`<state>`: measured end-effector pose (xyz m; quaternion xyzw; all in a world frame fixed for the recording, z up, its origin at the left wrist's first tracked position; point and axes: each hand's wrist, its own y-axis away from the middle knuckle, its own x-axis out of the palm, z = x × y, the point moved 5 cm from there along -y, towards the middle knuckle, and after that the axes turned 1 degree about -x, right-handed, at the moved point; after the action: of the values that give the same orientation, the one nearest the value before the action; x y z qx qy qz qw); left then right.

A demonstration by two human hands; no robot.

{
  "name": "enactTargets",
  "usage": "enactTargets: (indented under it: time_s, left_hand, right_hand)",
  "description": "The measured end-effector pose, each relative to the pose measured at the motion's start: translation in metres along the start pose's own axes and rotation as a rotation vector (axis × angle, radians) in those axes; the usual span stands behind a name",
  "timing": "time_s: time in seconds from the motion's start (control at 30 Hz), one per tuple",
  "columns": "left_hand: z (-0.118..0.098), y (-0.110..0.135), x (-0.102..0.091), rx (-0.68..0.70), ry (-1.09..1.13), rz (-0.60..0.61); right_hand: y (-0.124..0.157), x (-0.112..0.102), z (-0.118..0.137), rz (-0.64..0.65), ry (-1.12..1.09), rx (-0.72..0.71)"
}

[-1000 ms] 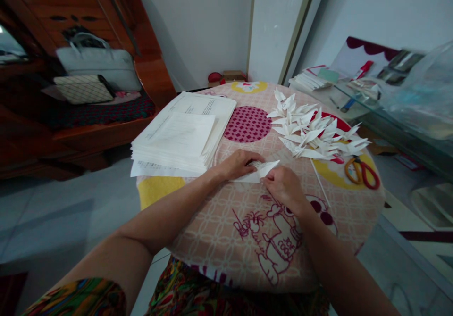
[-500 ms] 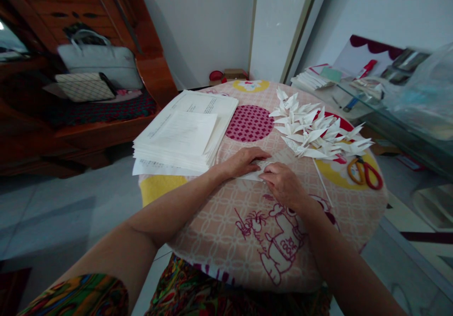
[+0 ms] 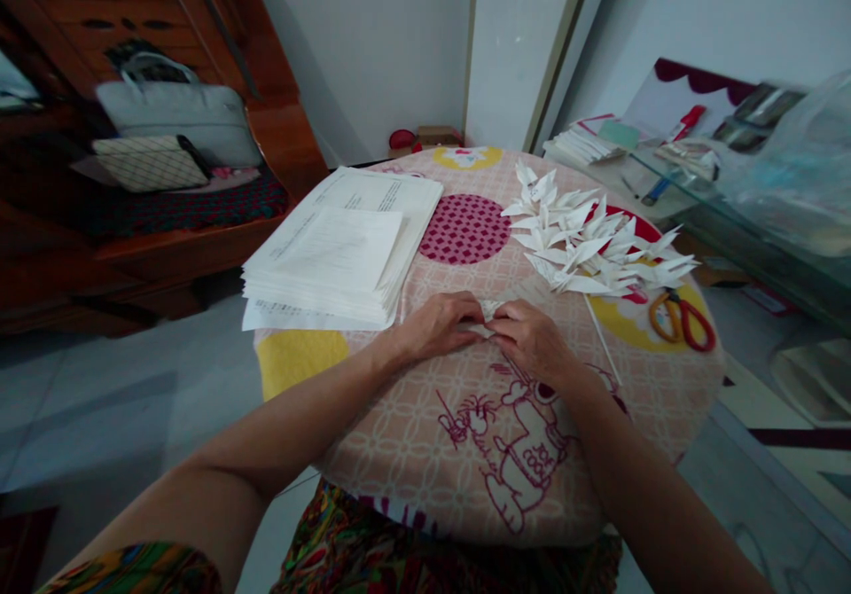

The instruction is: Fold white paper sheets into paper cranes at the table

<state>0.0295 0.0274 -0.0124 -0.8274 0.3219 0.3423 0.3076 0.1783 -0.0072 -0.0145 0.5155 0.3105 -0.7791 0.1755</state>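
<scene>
A small folded white paper piece (image 3: 487, 310) lies on the round table's patterned cloth (image 3: 425, 434), almost wholly covered by my hands. My left hand (image 3: 440, 324) presses down on its left part with the fingers curled together. My right hand (image 3: 530, 339) meets it from the right, fingers pinched on the paper's edge. Only a sliver of paper shows between the fingertips.
A thick stack of white sheets (image 3: 339, 253) sits at the table's left. Several folded paper shapes (image 3: 591, 244) are heaped at the far right, with orange-handled scissors (image 3: 682, 319) and a thin white stick (image 3: 602, 337) beside them. A wooden bench with bags (image 3: 166, 133) stands left, a cluttered glass table (image 3: 724, 186) right.
The paper's pointed right end, visible a second ago, has been folded in and is now under my hands. Both hands have drawn together over it.
</scene>
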Motion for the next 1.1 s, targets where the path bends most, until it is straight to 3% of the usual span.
enactTargets:
  time_s: [0.23, 0.43, 0.67, 0.87, 1.1]
  left_hand:
    - [-0.003, 0.005, 0.003, -0.033, -0.016, -0.024]
    - [-0.003, 0.006, 0.008, 0.074, -0.170, 0.049]
    - [-0.002, 0.006, -0.007, 0.160, -0.082, 0.081]
    - [0.002, 0.007, -0.007, 0.118, -0.083, 0.065]
    - [0.004, 0.008, -0.012, 0.012, -0.045, -0.012]
  right_hand:
    - [-0.001, -0.002, 0.000, 0.012, 0.001, 0.001]
    - [-0.001, 0.000, 0.005, 0.045, 0.114, -0.004]
    - [-0.007, 0.009, 0.013, 0.043, 0.192, -0.020]
    - [-0.006, 0.007, 0.001, -0.039, 0.072, 0.017]
    - [-0.006, 0.007, -0.002, -0.009, 0.104, 0.019]
